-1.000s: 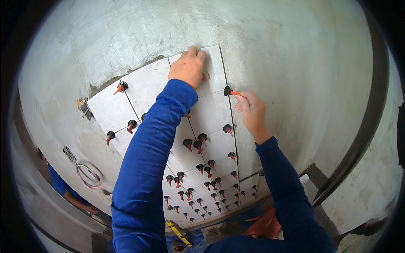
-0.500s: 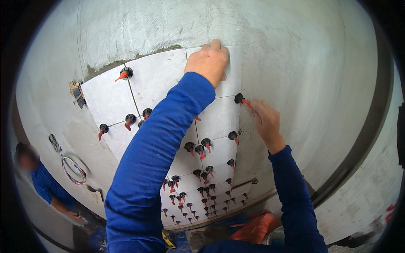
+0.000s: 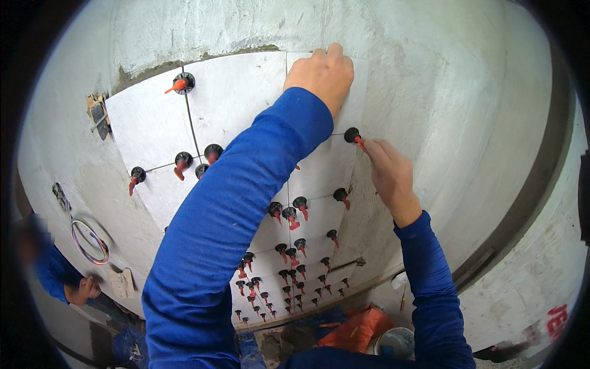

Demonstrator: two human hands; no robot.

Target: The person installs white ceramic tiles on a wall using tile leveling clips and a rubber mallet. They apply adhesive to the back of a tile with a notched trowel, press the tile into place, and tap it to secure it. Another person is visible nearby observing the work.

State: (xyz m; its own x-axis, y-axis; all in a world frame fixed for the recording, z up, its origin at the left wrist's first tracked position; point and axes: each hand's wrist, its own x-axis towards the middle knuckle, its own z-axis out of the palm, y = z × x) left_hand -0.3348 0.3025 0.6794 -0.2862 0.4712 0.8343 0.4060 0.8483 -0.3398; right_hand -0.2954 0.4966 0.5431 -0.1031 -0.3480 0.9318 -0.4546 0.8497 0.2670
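Observation:
My left hand [image 3: 321, 77] is curled against the upper right white wall tile [image 3: 354, 92], near its top edge. Its fingers are closed, and what they hold, if anything, is hidden. Lower and to the right, my right hand [image 3: 391, 178] pinches the red handle of a tile leveling clip [image 3: 354, 136]. That clip's round black base lies at the tiles' right edge, where a joint ends. A larger white tile [image 3: 239, 92] adjoins on the left, with another black-and-red clip [image 3: 182, 83] at its upper left corner. My left forearm covers part of the tiling.
Several more clips [image 3: 291, 216] sit along the lower joints. Looped coloured wires [image 3: 90, 241] stick out of the grey wall [image 3: 430, 80] at left. Another person [image 3: 61, 277] is at lower left. Below are a bucket [image 3: 396, 342] and an orange sack [image 3: 358, 332].
The view has shifted slightly. My left hand stays at the tile's top and my right hand at the same clip. The other person's hand has come up at lower left.

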